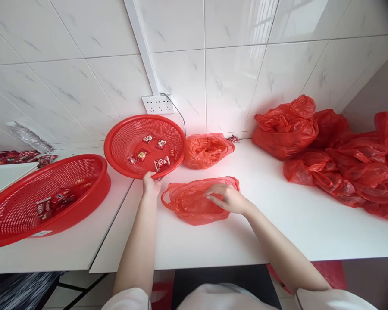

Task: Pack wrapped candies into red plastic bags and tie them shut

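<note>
My left hand (152,185) is closed on the near rim of a round red plastic basket (114,148), which is tipped toward me. Several small wrapped snacks (162,162) lie in it. My right hand (226,198) is over the mouth of a red plastic bag (197,211) lying open on the table; its thumb and fingers are apart, with nothing seen between them. Part of the bag's right side is hidden behind that hand.
A second red basket (97,172) with several dark red packets (62,197) stands at left. Behind the open bag sits another red bag (208,150). Filled red bags (284,129) pile up at right on the white table (261,241). A power strip (158,104) is on the wall.
</note>
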The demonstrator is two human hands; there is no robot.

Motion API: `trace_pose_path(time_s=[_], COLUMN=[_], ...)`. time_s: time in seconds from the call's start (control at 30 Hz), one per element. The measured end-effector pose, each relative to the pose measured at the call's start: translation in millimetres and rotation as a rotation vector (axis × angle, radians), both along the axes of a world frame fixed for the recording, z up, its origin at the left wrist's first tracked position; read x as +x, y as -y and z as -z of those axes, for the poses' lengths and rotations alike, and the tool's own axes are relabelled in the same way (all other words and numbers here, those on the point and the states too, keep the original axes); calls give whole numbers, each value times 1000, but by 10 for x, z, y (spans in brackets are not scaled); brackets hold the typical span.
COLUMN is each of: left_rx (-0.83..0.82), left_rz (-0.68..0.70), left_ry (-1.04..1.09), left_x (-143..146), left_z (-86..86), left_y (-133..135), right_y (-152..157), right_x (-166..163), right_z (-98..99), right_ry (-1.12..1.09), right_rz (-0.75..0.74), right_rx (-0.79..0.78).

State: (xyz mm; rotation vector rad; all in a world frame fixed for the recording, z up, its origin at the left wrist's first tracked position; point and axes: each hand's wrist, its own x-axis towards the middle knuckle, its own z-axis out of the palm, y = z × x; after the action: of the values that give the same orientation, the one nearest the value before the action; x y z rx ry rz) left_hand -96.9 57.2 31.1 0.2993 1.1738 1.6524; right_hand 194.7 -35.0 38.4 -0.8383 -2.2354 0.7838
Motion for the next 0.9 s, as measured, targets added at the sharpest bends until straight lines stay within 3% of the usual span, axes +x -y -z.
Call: trace_pose_path(time_s=[0.13, 0.33, 0.47, 0.57, 0.63, 0.73, 0.8, 0.9], left_rx=[90, 272, 293, 287, 287, 307, 329, 327], left_rz=[-5, 114, 175, 226, 250, 266, 267, 283], left_ry=[-40, -126, -73, -42, -45, -80, -118, -134], left_x=[36, 91, 160, 190, 193, 205, 231, 273], left_z=[-16, -249, -260, -201, -165, -131, -119, -114], left_y=[151, 407, 451, 458, 469, 493, 509, 534], right_y=[20, -42, -358, -685, -845, -910, -848, -687], right_x=[42, 38, -100, -259, -352, -409, -383, -296], right_z=[128, 145, 28, -24, -45, -117, -210, -376], right_ry=[-74, 3, 93, 174, 303, 413, 381, 201], right_rz=[93, 104, 36, -43, 90, 474, 665, 841], right_rx=[38, 91, 117, 44, 6, 14, 59, 274])
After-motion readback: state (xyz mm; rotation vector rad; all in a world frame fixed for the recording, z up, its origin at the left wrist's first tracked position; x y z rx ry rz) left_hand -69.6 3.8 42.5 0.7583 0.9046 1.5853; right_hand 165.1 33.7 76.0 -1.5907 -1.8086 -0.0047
